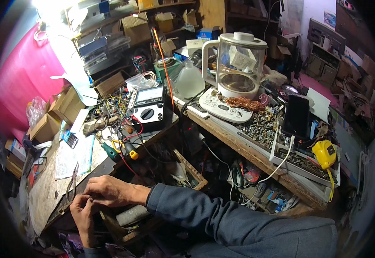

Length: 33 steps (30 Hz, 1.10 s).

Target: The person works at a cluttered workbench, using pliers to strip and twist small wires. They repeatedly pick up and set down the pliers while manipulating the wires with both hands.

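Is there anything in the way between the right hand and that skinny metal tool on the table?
Nothing I can see. The metal tool is just left of the right hand, and only a dark strip of table shows between them. The left hand is below, not between.

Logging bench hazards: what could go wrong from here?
Anything small pinched between the bare left hand and bare right hand could drop into the open brown wooden drawer nearby. A tug on the drooping white cable plugged into the black rectangular phone could drag it.
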Motion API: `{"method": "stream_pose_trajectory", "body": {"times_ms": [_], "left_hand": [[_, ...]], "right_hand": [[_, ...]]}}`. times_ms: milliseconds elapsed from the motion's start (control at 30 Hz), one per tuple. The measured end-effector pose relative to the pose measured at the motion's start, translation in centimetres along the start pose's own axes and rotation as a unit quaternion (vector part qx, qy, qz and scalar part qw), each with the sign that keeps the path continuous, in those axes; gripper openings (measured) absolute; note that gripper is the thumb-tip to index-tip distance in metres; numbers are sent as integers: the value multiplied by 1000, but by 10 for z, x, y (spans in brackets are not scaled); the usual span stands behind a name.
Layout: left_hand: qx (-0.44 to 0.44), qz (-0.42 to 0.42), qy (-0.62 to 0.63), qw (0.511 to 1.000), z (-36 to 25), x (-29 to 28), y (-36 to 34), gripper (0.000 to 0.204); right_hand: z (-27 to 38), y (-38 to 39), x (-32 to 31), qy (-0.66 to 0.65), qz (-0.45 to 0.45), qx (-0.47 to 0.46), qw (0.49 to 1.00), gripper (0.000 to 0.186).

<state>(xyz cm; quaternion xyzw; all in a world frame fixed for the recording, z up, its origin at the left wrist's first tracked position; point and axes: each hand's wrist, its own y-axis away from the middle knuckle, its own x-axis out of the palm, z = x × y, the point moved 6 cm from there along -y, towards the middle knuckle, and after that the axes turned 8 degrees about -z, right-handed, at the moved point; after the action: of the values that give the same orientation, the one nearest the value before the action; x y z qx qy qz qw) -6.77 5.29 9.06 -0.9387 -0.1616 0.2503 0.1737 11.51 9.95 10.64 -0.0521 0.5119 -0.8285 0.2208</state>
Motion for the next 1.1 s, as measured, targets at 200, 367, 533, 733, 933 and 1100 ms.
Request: {"method": "stream_pose_trajectory", "body": {"times_ms": [200, 367, 533, 733, 933, 1100], "left_hand": [[-136, 48, 132, 981, 8, -1, 9, 6], [-141, 66, 100, 983, 14, -5, 11, 5], [196, -21, -232, 953, -32, 5, 25, 14], [422, -88, -397, 810, -68, 32, 42, 15], [212, -77, -275, 935, -29, 8, 38, 15], [15, -19, -28, 999, 11, -2, 29, 7]], "right_hand": [[-12, 11, 16, 152, 36, -38, 987, 12], [-16, 14, 19, 157, 64, -20, 985, 10], [-35, 23, 27, 153, 48, 61, 985, 20], [-74, 41, 32, -144, 52, 336, 929, 31], [-14, 14, 19, 30, 13, 93, 995, 19], [-12, 14, 26, 39, 56, 9, 998, 12]]}}
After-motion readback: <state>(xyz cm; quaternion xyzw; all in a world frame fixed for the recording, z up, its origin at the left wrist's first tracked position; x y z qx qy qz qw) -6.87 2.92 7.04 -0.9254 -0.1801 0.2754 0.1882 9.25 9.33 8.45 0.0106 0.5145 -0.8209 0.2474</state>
